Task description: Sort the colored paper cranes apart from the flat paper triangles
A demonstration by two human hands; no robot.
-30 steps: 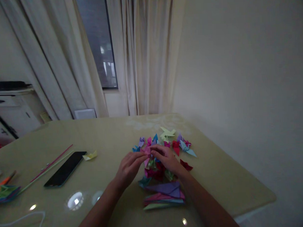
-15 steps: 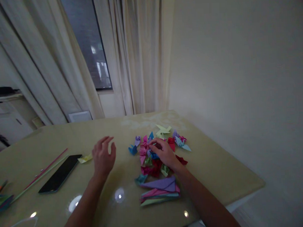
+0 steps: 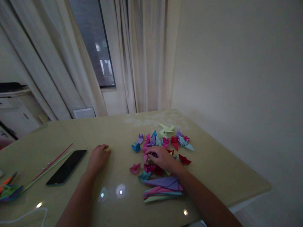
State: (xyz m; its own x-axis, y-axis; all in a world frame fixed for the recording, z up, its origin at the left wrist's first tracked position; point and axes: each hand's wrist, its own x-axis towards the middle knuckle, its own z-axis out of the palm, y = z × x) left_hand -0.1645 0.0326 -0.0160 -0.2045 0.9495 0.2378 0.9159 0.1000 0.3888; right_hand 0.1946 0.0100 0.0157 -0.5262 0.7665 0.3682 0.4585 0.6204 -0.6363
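My left hand point(image 3: 97, 158) rests on the table with its fingers closed on a small yellow folded paper point(image 3: 107, 148), mostly hidden by the fingers. Over a pile of colourful origami cranes, my right hand point(image 3: 161, 158) has its thumb and fingertips pinched at a pink paper crane point(image 3: 145, 157). Around it lie a blue crane point(image 3: 136, 147), a red crane point(image 3: 174, 143), a light blue crane point(image 3: 184, 142) and pale green cranes point(image 3: 166, 129). A separate pink crane point(image 3: 135, 168) sits left of the pile. The palm and forearm hide part of the heap.
Flat folded paper strips point(image 3: 162, 189) are stacked in front of the pile. A black phone point(image 3: 67, 167) lies left of my left hand, beside thin pink and green sticks point(image 3: 51, 166). A white cable point(image 3: 23, 217) and orange-handled scissors point(image 3: 3, 186) are at the far left.
My left hand has lowered and closed on the yellow paper. My right hand has shifted slightly down within the pile. A pink crane now lies apart on the pile's left side.
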